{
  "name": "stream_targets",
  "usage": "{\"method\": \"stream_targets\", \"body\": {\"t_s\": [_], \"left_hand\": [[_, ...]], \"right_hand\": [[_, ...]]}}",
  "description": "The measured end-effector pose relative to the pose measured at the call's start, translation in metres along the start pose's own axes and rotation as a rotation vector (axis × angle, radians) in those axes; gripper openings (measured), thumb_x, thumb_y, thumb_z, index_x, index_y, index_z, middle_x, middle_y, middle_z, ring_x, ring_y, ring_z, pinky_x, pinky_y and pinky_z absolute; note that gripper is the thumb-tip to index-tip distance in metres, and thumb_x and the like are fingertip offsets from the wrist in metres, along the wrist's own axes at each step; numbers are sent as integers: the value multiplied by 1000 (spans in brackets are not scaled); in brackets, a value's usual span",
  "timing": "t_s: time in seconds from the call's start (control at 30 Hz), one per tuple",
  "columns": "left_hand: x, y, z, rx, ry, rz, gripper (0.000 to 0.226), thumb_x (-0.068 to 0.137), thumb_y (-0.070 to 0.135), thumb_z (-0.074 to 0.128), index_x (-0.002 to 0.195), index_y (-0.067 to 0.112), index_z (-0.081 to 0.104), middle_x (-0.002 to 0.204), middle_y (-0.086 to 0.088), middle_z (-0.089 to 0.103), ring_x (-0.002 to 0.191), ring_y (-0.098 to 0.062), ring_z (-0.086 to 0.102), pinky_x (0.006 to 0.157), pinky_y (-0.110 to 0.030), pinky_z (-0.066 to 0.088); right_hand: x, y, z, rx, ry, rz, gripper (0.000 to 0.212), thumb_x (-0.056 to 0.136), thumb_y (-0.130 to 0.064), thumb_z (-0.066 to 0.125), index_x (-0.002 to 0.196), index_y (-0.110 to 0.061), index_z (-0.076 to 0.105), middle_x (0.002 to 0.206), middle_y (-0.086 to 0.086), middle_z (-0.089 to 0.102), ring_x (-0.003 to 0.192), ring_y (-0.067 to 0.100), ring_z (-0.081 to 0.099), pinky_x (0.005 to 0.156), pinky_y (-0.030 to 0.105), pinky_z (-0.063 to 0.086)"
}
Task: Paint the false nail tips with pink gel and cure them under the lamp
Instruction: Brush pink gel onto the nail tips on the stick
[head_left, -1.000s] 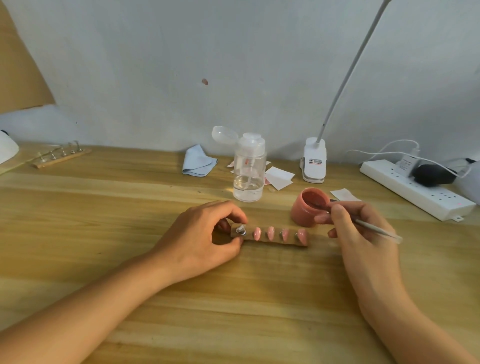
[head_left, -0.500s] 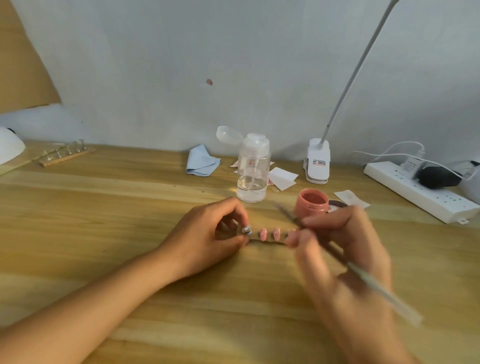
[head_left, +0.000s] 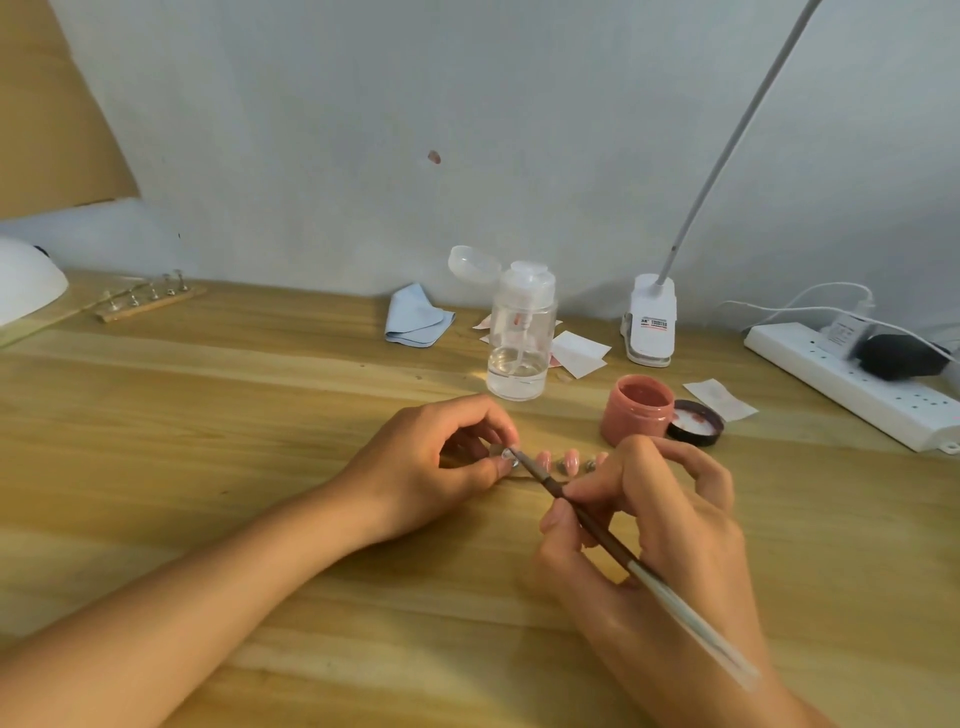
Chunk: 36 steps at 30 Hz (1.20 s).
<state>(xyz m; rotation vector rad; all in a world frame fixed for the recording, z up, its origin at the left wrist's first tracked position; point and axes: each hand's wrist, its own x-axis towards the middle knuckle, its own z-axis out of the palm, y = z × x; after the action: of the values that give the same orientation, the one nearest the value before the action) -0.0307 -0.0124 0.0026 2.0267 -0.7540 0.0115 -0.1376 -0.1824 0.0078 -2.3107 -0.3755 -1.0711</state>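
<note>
On the tabletop (head_left: 208, 441), left hand (head_left: 436, 462) pinches the nail strip (head_left: 561, 465) — right hand (head_left: 660, 519) grips the brush (head_left: 597, 525) (tip on the endmost nail).

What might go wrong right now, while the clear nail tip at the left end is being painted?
The brush touches the clear tip right beside the fingertips of the left hand, which pinches the nail strip, so gel may smear onto skin. The right hand sits against the painted pink tips; a slip might smudge them if uncured. The open gel jar stands just behind that hand and might get knocked.
</note>
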Motion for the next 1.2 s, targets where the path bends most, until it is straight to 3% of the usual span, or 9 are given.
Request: {"method": "stream_targets", "body": {"t_s": [0.23, 0.37, 0.5, 0.63, 0.77, 0.9, 1.07, 1.13, 1.2], "left_hand": [[0, 2, 1, 9, 4, -8, 14, 77, 31, 67, 90, 36, 64, 89, 14, 70, 85, -5, 67, 85, -41, 54], [0, 0, 1, 33, 5, 2, 17, 84, 17, 73, 88, 31, 66, 89, 13, 70, 85, -6, 67, 84, -42, 54], [0, 1, 0, 30, -4, 8, 14, 79, 22, 69, 89, 31, 64, 89, 13, 70, 85, -6, 67, 83, -41, 54], [0, 0, 0, 39, 0, 20, 23, 82, 12, 72, 88, 32, 64, 87, 15, 69, 83, -5, 66, 83, -39, 54], [-1, 1, 0, 34, 1, 12, 14, 79, 25, 69, 89, 33, 63, 88, 14, 69, 85, -5, 66, 83, -39, 54], [0, 0, 0, 51, 2, 25, 24, 83, 11, 73, 88, 33, 64, 86, 16, 69, 84, -5, 66, 81, -38, 54], [0, -2, 2, 59, 11, 34, 21, 84, 16, 74, 86, 34, 63, 84, 19, 68, 80, -2, 65, 77, -25, 52], [0, -3, 2, 70, 9, 59, 20, 86, 15, 73, 86, 32, 63, 83, 17, 67, 79, -5, 65, 75, -26, 51], [-1, -3, 1, 58, 7, 75, 16, 87, 16, 73, 86, 29, 64, 84, 14, 67, 79, -7, 64, 75, -33, 52]], "right_hand": [[0, 3, 2, -12, -26, -4, 11, 76, -28, 59, 79, -21, 51, 62, -19, 57, 68, 3, 60, 106, 24, 27], [0, 4, 3, -35, -41, -6, 11, 75, -26, 60, 80, -22, 50, 62, -18, 59, 66, 1, 60, 105, 25, 27], [0, 3, 3, -31, -50, -7, 12, 72, -24, 62, 78, -21, 51, 59, -17, 57, 64, 2, 60, 104, 27, 29], [0, 2, 1, -9, -64, -3, 11, 73, -27, 59, 78, -20, 51, 59, -18, 56, 64, 2, 59, 104, 30, 31], [0, 1, 0, 6, -62, 7, 11, 74, -28, 58, 80, -21, 51, 61, -19, 56, 69, 2, 58, 105, 28, 30], [0, -1, 0, -1, -61, 2, 12, 73, -28, 58, 78, -19, 51, 59, -19, 57, 70, 2, 58, 104, 32, 33], [7, -1, -4, 159, 120, 101, 12, 78, -29, 57, 87, -28, 49, 80, -13, 60, 77, 5, 58, 80, 52, 49], [14, 7, -10, 244, 208, 167, 15, 81, -24, 60, 90, -31, 49, 86, -13, 65, 73, 11, 61, 79, 47, 50], [20, 19, -18, 314, 279, 260, 15, 81, -15, 59, 88, -27, 53, 85, -15, 67, 74, 10, 62, 73, 27, 50]]}}
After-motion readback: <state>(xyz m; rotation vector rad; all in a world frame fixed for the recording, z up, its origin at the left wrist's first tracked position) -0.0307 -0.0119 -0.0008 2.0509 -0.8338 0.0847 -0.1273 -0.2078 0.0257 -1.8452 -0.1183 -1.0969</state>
